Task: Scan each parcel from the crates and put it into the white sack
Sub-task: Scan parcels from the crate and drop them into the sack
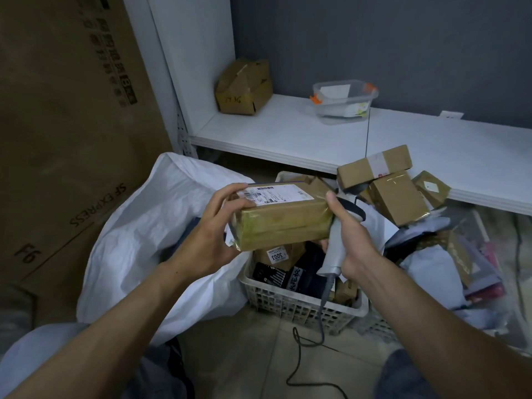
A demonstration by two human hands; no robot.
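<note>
Step in hand: the scan of one parcel (283, 220), by my reading; it is up out of the crate (290, 300) and not yet in the white sack (149, 226).
Parcel: a taped brown box held level at the centre of the view, directly above the crate, its shipping label (273, 194) facing up.
Left hand (214, 226): grips the parcel's nine o'clock end, fingers curled over the top corner onto the label's edge, thumb on the near side.
Right hand (349, 234): wrapped round the handle of the grey scanner (335, 246) at the parcel's three o'clock end, thumb raised against the box.
Scanner: head up beside the box's far right corner, seemingly not facing the label; its cable (299, 349) trails toward six o'clock across the floor.
White sack: mouth open at nine o'clock of the parcel, just beside the crate.
Crate: white lattice basket at six o'clock of the parcel, more parcels inside; a loose heap of boxes (397, 197) lies at two o'clock.
Scan status: I cannot tell whether the label has been read.
Next move calls for: tilting the scanner head over the label, with the left fingers clear of the barcode, then carrying the parcel toward nine o'clock and letting go over the sack's mouth.
Risk: the sack's slack rim could fold and catch the box.
</note>
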